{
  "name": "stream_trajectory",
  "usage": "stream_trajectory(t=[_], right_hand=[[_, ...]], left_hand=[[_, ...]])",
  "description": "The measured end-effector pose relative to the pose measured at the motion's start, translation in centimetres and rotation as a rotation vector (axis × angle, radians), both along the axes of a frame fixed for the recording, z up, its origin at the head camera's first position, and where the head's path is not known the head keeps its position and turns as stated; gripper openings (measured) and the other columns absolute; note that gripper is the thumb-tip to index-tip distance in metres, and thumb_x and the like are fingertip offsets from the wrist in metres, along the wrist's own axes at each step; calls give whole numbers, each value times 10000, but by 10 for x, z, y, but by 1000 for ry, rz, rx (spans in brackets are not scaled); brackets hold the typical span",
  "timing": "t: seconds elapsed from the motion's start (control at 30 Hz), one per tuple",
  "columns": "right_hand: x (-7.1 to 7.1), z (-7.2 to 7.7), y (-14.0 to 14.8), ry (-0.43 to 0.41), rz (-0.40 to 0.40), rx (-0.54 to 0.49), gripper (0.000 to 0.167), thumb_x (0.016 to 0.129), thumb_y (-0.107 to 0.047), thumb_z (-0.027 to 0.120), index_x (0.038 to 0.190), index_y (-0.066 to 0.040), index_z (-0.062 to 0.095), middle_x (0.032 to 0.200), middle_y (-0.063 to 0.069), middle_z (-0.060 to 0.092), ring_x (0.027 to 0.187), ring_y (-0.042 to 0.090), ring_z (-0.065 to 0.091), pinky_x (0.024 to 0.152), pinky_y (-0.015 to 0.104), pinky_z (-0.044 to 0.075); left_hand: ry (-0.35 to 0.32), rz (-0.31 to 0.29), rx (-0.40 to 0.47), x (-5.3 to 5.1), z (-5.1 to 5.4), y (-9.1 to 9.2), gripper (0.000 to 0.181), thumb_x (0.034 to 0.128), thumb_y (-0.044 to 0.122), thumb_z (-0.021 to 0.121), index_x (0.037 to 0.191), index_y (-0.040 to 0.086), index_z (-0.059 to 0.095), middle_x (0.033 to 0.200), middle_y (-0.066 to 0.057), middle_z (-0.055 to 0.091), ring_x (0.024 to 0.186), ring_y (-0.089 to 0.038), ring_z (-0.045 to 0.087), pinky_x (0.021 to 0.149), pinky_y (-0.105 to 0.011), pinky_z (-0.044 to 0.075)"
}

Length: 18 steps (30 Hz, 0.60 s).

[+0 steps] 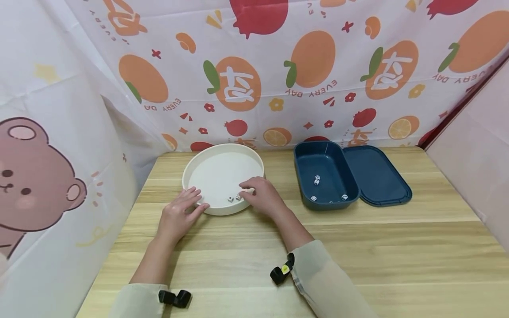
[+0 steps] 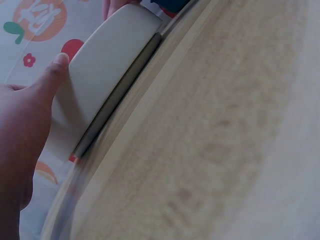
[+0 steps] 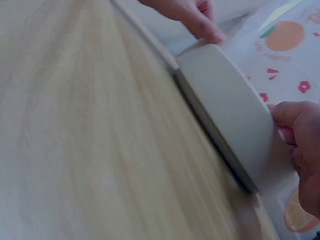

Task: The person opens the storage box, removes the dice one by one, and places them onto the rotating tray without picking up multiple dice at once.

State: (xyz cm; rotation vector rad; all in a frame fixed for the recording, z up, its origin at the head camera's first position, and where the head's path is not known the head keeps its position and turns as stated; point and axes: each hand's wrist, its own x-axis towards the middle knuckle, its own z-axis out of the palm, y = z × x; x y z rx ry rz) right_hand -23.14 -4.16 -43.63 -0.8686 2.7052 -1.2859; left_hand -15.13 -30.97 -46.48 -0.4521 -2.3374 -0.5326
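Left hand (image 1: 177, 216) spread at the tray's (image 1: 218, 170) 7 o'clock; right hand (image 1: 263, 195) curled at 4, cannot tell if pinching; dice (image 1: 230, 199) near 6

Head view bright; wrist views dimmer, tabletop (image 3: 100, 125) perhaps motion-blurred.
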Motion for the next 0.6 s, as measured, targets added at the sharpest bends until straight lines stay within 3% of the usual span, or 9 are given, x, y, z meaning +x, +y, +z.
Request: stream_trajectory(t=[0.1,0.3,0.6], right_hand=[[0,5,13,-41,-15,-16,337,918,-264,710,1226,-128,701,1211,10,694,975,164,641,871,298,587],[-9,25,46,-95,-107,-9,406,920,-306,701,1295,-157,658,1333,32,641,1306,229,541,1124,446,463],[-22,45,111,4,-253,-53,389,943,-312,675,1286,-132,652,1275,54,664,1192,234,605,1033,439,540]], left_hand=[[-24,5,7,1,1,0,383,714,205,862,1027,7,762,1127,-138,729,1138,-325,659,1126,-400,444],[-45,4,18,-1,5,0,389,723,223,858,1033,9,761,1132,-138,728,1145,-327,654,1169,-310,392],[-53,-2,22,-5,6,-1,392,707,201,865,1033,9,762,1130,-135,729,1136,-331,657,1151,-347,416]])
